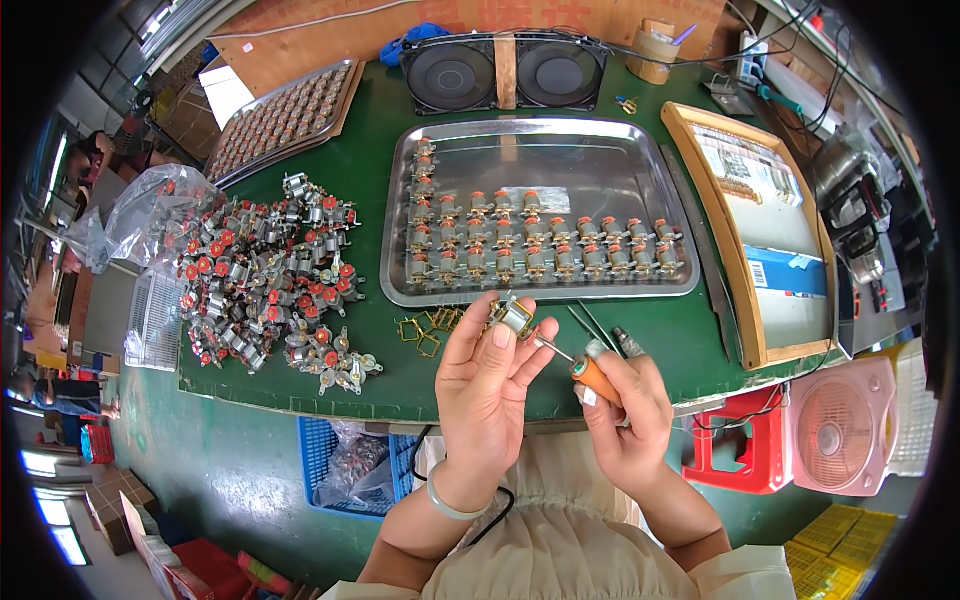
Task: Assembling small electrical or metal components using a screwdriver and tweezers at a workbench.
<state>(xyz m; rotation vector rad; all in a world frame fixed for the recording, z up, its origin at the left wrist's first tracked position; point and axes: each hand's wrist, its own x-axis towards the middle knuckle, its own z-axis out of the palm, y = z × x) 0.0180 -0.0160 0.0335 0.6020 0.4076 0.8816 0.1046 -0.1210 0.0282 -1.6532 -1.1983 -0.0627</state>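
Between the thumb and fingers of my left hand (482,400) is a small silver motor (514,316) with a brass-coloured frame, raised above the table's front edge. My right hand (630,412) grips the orange handle of a screwdriver (597,381). Its thin metal shaft points left toward the motor; I cannot tell whether the tip touches it. Just beyond my hands lies a metal tray (600,292) with rows of similar motors, many with orange-red tops. Several loose brass frames (428,345) lie left of my left fingers.
A large heap of motors (265,270) covers the table's left side, beside a clear plastic bag (160,215). Another filled tray (285,115) stands behind it. Two black fans (452,76) are at the back. A wooden-framed board (755,230) stands right; a blue crate (325,455) sits below.
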